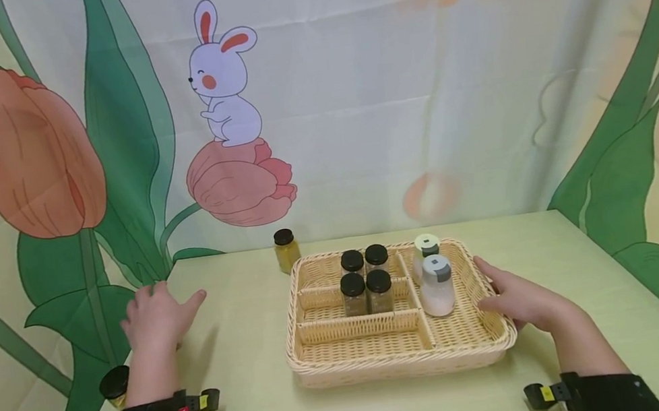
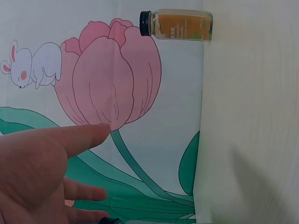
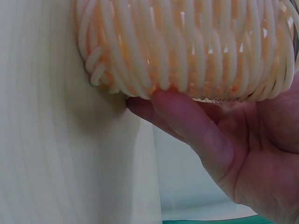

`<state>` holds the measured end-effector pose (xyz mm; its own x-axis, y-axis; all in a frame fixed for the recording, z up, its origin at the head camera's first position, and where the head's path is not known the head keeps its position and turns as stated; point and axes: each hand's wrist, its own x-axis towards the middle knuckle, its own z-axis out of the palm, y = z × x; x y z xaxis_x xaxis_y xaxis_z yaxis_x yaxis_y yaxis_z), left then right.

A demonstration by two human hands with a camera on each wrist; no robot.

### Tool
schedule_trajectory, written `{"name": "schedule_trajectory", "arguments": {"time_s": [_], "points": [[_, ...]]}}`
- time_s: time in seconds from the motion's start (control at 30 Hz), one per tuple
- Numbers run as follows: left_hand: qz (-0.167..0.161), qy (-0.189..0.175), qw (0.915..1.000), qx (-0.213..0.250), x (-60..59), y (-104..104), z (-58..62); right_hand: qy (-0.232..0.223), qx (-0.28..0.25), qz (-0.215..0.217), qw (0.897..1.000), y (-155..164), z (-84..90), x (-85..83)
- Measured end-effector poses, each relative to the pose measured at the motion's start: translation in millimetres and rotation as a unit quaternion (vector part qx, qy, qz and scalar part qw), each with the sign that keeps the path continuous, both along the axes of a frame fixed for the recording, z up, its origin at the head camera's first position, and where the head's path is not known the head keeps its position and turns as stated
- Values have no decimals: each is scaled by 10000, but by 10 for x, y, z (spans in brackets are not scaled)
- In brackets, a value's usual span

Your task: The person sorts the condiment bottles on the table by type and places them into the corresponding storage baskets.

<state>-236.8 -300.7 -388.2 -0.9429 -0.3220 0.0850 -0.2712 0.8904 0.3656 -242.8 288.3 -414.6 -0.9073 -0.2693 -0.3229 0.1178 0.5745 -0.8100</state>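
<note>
Right hand (image 1: 520, 302) touching basket (image 1: 313, 362), left hand (image 1: 156, 317) apart

One woven wicker basket with dividers (image 1: 492, 343) stands on the pale green counter (image 1: 253, 390). Inside it are four black-lidded glass spice jars (image 1: 354, 293) and two white shaker bottles (image 1: 437, 285). Two more black-lidded jars of yellow powder (image 1: 286, 250) are outside it, one by the backdrop and one at the counter's left edge.
</note>
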Motion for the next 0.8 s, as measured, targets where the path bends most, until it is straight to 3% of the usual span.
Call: {"name": "schedule_trajectory", "arguments": {"time_s": [0.5,0.8], "points": [[48,-319,9991,280,20,-15,19,79,66,68,9999,-2,4,2],[-142,-486,9985,202,22,-44,44,75,6,59,10000,-6,13,8]]}}
